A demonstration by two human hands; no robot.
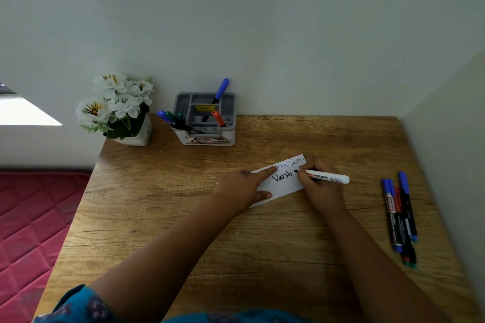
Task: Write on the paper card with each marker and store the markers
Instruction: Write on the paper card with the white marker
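A white paper card point(287, 183) lies on the wooden desk point(183, 217), with handwriting in several colours on it. My left hand point(242, 186) presses flat on the card's left part, forefinger stretched along its top edge. My right hand point(319, 186) grips a white whiteboard marker point(328, 177), whose black tip touches the card after the bold black letters "Varsh". A grey and white pen holder point(207, 119) stands at the back of the desk with several markers in it. Several more markers point(400, 217) lie side by side at the desk's right edge.
A white pot of white artificial flowers point(118, 107) stands at the desk's back left corner. Pale walls close off the back and the right side. A red quilted mattress point(31, 223) lies below the desk's left edge.
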